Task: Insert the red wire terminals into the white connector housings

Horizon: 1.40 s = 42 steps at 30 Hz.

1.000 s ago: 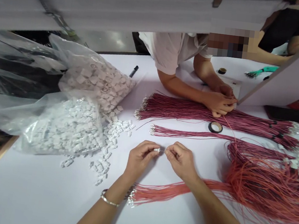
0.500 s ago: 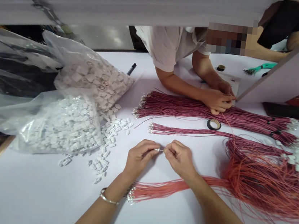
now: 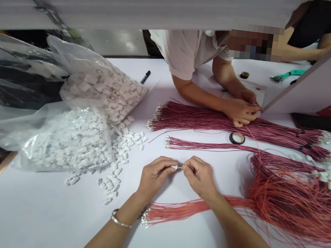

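Note:
Between the thumb and fingers of my left hand [image 3: 153, 175] is a small white plastic connector housing [image 3: 174, 167]. My right hand [image 3: 200, 177] pinches a thin wire [image 3: 180, 167], whose metal-looking end meets the housing; most of the wire is hidden by my fingers. Below my wrists lies a bundle of orange-red wires [image 3: 179, 210] with metal terminals at its left end. It runs under my right forearm into a tangled heap [image 3: 291, 200]. Just beyond my hands stretches a thin bundle of dark red wires [image 3: 208, 146].
Left are clear bags of white connectors [image 3: 69, 140] and larger pale pieces [image 3: 97, 85], with loose connectors [image 3: 113, 182] spilled nearby. A thick dark red wire bundle [image 3: 196, 118], a tape roll [image 3: 237, 138] and a marker [image 3: 145, 77] lie farther back. Opposite, a co-worker's hands [image 3: 242, 111] handle a wire.
The white housing shows slightly more between my left fingertips, and both hands have shifted very little. The co-worker's hands stay nearly in place.

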Each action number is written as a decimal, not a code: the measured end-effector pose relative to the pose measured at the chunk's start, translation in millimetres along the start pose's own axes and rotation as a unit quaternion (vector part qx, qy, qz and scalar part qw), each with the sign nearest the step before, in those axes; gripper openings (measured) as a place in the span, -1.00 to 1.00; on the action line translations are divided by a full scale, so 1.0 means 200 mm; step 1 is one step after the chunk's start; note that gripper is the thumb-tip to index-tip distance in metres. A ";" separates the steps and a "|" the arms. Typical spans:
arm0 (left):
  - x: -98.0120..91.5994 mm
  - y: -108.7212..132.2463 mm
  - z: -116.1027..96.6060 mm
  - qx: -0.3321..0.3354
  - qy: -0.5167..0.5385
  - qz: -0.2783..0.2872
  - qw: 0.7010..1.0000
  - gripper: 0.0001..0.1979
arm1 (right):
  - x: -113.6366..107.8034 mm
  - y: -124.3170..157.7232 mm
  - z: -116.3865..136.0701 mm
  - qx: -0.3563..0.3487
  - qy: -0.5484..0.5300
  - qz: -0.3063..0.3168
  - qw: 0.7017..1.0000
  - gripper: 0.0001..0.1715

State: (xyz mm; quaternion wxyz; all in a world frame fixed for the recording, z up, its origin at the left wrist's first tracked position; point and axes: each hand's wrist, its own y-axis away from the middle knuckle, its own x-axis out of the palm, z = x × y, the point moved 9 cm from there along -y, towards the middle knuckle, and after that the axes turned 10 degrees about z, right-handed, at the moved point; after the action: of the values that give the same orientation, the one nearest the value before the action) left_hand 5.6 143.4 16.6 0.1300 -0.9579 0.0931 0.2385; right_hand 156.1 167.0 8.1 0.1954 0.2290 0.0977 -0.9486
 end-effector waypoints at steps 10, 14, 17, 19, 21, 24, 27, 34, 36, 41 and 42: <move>-0.01 0.01 0.01 -0.009 0.018 -0.020 1.000 -0.90 | -0.01 0.00 -0.04 0.018 -0.053 0.003 0.998 -0.77; -0.02 0.01 0.01 -0.007 0.020 -0.025 0.999 -0.90 | 0.00 0.00 -0.05 0.000 -0.069 0.007 0.998 -0.86; -0.02 0.01 0.01 -0.003 0.021 -0.030 0.999 -0.90 | 0.00 0.01 -0.05 -0.013 -0.068 0.012 0.998 -0.89; -0.02 0.01 0.01 0.000 0.021 -0.032 0.999 -0.90 | 0.00 0.01 -0.05 -0.017 -0.071 0.008 0.997 -0.91; -0.03 0.01 0.01 0.003 0.020 -0.034 0.999 -0.90 | -0.01 0.01 -0.05 -0.021 -0.076 0.001 0.997 -0.92; -0.02 0.01 0.01 0.002 0.016 -0.035 0.999 -0.90 | -0.02 0.00 -0.04 -0.026 -0.071 -0.004 0.997 -0.89; -0.02 0.02 0.01 0.000 0.012 -0.032 0.999 -0.90 | -0.02 0.01 -0.02 -0.029 -0.051 -0.004 0.998 -0.83; -0.02 0.01 0.00 0.008 0.002 -0.029 1.000 -0.90 | -0.01 0.01 0.01 -0.040 -0.022 0.004 0.999 -0.78; -0.02 0.01 0.00 0.008 0.002 -0.028 1.000 -0.89 | -0.01 0.01 0.00 -0.037 -0.023 0.003 0.999 -0.79; -0.02 0.02 0.00 0.008 -0.001 -0.027 1.000 -0.90 | -0.02 0.01 0.02 -0.039 -0.019 0.000 0.999 -0.79; -0.02 0.01 0.00 0.008 -0.002 -0.026 1.000 -0.90 | -0.02 0.01 0.02 -0.041 -0.018 0.000 0.999 -0.78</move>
State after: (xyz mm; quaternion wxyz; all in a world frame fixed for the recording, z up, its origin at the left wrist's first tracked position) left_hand 1.7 141.0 17.5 0.1443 -0.9583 0.0696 0.2366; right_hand 158.0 165.2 13.0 0.2067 0.2041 0.1334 -0.9476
